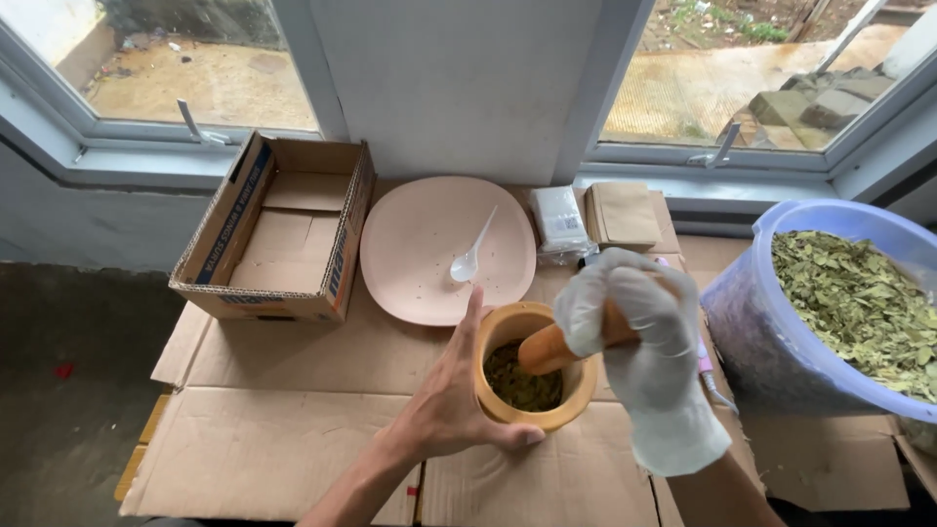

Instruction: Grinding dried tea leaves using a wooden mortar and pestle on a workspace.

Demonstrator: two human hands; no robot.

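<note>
The bare left hand (451, 398) is cupping the round wooden mortar (532, 366), its fingers wrapping the near left wall. The white-gloved right hand (634, 332) is gripping the wooden pestle (547, 348), fingers closed, its tip sitting in crushed green leaves (522, 385). The mortar is standing on the cardboard-covered surface (283, 429), just near of a pink plate (429, 244) carrying a white plastic spoon (470, 256).

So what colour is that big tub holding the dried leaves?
The tub is translucent pale blue-lilac, seen best in the head view, at the right.
</note>
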